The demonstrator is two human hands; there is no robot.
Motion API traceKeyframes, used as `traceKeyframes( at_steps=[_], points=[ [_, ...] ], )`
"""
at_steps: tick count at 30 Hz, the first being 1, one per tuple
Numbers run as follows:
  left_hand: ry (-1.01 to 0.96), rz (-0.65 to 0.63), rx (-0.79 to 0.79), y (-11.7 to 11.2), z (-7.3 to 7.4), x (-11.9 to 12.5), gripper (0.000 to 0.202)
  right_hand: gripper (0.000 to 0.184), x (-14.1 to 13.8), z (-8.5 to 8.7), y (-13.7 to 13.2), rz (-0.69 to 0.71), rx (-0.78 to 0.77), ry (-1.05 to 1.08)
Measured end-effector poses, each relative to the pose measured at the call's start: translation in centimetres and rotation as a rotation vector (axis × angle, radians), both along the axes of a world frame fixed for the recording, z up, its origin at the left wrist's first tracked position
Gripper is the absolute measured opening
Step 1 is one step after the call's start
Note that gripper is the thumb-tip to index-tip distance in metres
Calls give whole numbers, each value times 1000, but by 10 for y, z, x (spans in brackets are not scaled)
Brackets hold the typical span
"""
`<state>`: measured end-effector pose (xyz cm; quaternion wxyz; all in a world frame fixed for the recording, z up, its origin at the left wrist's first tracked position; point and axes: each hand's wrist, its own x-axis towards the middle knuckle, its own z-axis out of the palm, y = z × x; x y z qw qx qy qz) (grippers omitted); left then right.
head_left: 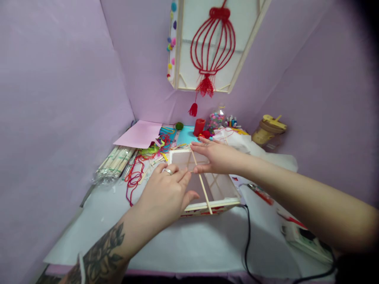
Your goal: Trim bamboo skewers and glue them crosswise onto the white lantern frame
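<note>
A small lantern frame (220,189) of wooden sticks and white paper lies on its side on the white table (192,244). A thin wooden stick (201,183) lies diagonally across its top face. My left hand (166,193), a ring on one finger, rests flat on the frame's left side, fingers stretched toward the stick. My right hand (214,157) reaches across from the right, its fingers flat and pressing the stick's upper part against the frame.
A finished lantern (213,47) with a red yarn design hangs above. Behind are a pink sheet (139,134), bundled sticks (115,161), red yarn (134,177), a red cup (199,127), a bead jar (215,120). A black cord (247,236) and glue gun (304,238) lie right.
</note>
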<state>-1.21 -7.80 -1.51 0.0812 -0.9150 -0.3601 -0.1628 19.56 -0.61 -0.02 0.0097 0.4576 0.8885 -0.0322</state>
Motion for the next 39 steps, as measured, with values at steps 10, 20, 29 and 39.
traceKeyframes(
  at_steps=[10,20,29,39],
  points=[
    [-143,-64,11,7,0,-4,35,78,-2,3,-6,-74,24,-56],
    [-333,-251,135,-30,-4,9,23,79,-4,6,-8,-98,-21,-68],
    [-273,-253,156,-28,-18,11,16,80,-4,8,-7,-81,11,-87],
    [-204,-241,173,-31,-18,12,17,79,-5,8,-7,-63,43,-104]
  ],
)
